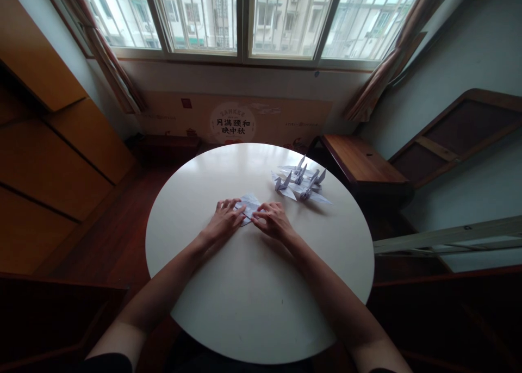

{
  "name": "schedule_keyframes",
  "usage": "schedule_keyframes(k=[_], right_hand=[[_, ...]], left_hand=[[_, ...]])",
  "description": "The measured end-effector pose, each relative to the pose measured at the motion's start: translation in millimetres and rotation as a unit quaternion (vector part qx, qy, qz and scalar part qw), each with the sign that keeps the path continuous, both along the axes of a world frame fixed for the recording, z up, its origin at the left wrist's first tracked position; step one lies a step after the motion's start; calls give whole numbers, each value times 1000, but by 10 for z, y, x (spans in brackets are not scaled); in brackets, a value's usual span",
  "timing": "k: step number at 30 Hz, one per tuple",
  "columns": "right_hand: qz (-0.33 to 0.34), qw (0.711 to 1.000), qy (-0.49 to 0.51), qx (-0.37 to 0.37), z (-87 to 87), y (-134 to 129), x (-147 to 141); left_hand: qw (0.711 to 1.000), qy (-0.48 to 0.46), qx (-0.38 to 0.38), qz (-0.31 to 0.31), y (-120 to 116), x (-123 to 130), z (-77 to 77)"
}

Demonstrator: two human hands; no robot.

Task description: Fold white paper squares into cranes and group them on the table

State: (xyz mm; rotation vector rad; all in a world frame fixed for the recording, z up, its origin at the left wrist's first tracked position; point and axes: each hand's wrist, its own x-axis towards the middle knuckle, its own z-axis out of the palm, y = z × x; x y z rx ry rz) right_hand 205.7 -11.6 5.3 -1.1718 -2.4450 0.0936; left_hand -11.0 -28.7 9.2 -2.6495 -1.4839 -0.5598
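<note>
A small piece of folded white paper [249, 200] lies on the round white table [244, 286], between my two hands. My left hand [225, 219] holds its left side, with the fingers bent over it and the thumb near its middle. At the right edge, the fingers and thumb of my right hand [274, 221] close on the paper. Part of the paper is hidden under the fingers. Several finished paper cranes [302, 182] stand in a cluster beyond my right hand, wings spread.
A wooden side table [362, 158] stands behind the white table to the right. Orange wooden cabinets [53, 161] line the left side. Ahead are a barred window [281, 22], curtains [110, 63] and a printed banner [277, 114]. A framed wooden panel [460, 125] leans at the right wall.
</note>
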Motion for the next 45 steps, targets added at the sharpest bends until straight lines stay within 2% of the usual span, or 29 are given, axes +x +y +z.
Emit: schedule_keyframes(k=[3, 7, 9, 17, 20, 24, 28, 31, 33, 36, 41, 45], right_hand=[[-22, 1000, -2, -4, 21, -6, -17], [-163, 986, 15, 17, 7, 23, 14], [-212, 977, 10, 13, -10, 39, 34], [-246, 968, 28, -42, -99, 86, 56], [-237, 970, 50, -31, -122, 103, 65], [-183, 975, 119, -35, -132, 125, 61], [-68, 978, 187, -53, -150, 127, 30], [27, 980, 189, -54, -168, 101, 5], [54, 982, 172, -57, -168, 80, -3], [56, 986, 144, -67, -137, 57, 0], [43, 992, 107, -60, -66, 49, 13], [20, 994, 92, -51, -66, 66, 27]], left_hand=[[998, -11, -23, -65, 22, 1, -35], [990, -30, -34, -132, 55, 0, -78], [988, -36, -38, -146, 63, 0, -94], [987, -39, -38, -151, 80, -7, -135], [987, -37, -36, -149, 80, -7, -131], [987, -41, -45, -149, 74, -3, -101], [987, -57, -52, -141, 74, -8, -73], [986, -85, -63, -131, 80, -19, -61], [985, -102, -76, -121, 87, -28, -64], [986, -101, -77, -105, 103, -36, -104], [992, -27, -77, -92, 131, -25, -210], [995, 2, -80, -53, 139, -25, -243]])
